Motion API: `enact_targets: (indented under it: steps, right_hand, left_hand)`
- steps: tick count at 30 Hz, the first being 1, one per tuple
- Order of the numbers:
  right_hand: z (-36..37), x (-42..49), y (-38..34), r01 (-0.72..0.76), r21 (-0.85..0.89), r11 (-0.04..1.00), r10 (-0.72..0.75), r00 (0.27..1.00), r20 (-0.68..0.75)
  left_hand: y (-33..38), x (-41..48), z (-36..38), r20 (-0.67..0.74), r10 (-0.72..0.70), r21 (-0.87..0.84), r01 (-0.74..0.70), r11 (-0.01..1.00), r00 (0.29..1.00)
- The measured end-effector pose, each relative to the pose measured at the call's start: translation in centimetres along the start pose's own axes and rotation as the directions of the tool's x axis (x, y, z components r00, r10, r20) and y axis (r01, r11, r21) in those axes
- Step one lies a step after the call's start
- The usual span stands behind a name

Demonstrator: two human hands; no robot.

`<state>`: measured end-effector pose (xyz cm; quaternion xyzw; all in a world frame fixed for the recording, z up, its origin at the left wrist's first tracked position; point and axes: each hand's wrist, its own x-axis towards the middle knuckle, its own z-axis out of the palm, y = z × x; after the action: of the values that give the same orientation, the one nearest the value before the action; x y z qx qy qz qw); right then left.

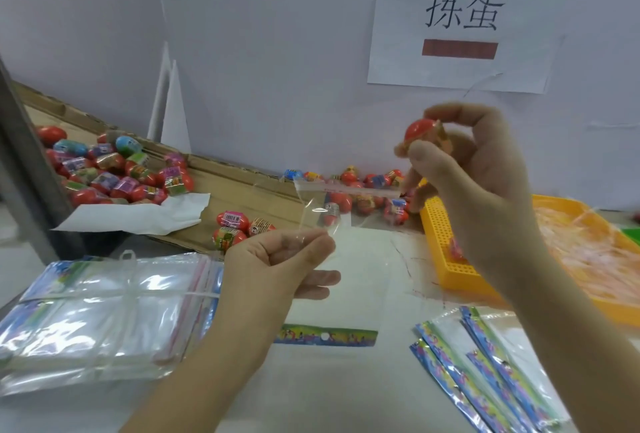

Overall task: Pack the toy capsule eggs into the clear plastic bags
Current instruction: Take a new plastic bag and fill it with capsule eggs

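The left hand (273, 259) is holding up a clear plastic bag with a colourful printed header strip (356, 259), its thumb and forefinger pinching the bag's left edge while the other fingers (318, 276) are lying loosely curled behind the film. The bag is hanging over the white counter (346, 394) with the header strip at the bottom and the red-lined mouth at the top.

The right hand (485, 190) is raised above and to the right of the mouth, gripping a red plastic toy capsule egg with a printed wrap (419, 129) between its thumb and curled forefinger. The lower fingers of this hand are reaching the top right corner of the bag, though I cannot tell whether they are gripping it. The egg is sitting outside the bag, above its opening.

A heap of red and blue capsule eggs (114, 173) is lying in a flat brown cardboard tray (235, 183) at the left, beside a crumpled white paper sheet (138, 214). Three more eggs (239, 228) are resting near the tray's front edge, and another cluster of eggs (367, 179) is lying along the wall. A tied stack of clear bags (104, 311) is sitting at the lower left, some loose bags (485, 363) are fanning out at the lower right, and a yellow perforated plastic tray (436, 224) is standing at the right. A white paper sign with two black characters (460, 27) is hanging on the wall.
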<state>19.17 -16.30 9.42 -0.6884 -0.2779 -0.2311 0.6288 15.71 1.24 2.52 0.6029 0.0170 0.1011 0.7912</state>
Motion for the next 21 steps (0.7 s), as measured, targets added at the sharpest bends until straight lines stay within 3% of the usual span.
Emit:
enact_targets:
  steps: [2,4,8,11,15,21]
  right_hand:
    - [0.3,-0.2,-0.3,0.264,-0.149,0.953,-0.264,0.964,0.02]
    - [0.7,-0.7,-0.5,0.383,-0.17,0.908,-0.373,0.924,0.089]
    - [1.7,-1.4,-0.3,0.327,-0.45,0.831,-0.241,0.941,0.238]
    - [1.7,-1.7,0.2,0.285,-0.608,0.741,-0.171,0.956,0.24]
    - [1.5,-1.6,0.0,0.267,-0.629,0.73,-0.109,0.954,0.278]
    - [1.8,-1.7,-0.1,0.378,-0.657,0.652,-0.098,0.901,0.422]
  left_hand:
    - [0.0,0.0,-0.1,-0.023,0.02,0.004,-0.02,1.0,1.0]
    - [0.1,0.0,0.0,-0.045,0.062,0.013,-0.061,0.998,0.997]
    - [0.4,-0.3,0.3,-0.05,0.146,0.008,-0.145,0.989,0.988]
    - [0.7,-0.5,0.2,-0.025,0.181,0.004,-0.181,0.984,0.983]
    - [0.8,-0.5,0.1,0.031,0.209,0.01,-0.21,0.978,0.977]
    - [0.6,-0.2,-0.1,0.066,0.241,-0.012,-0.241,0.97,0.968]
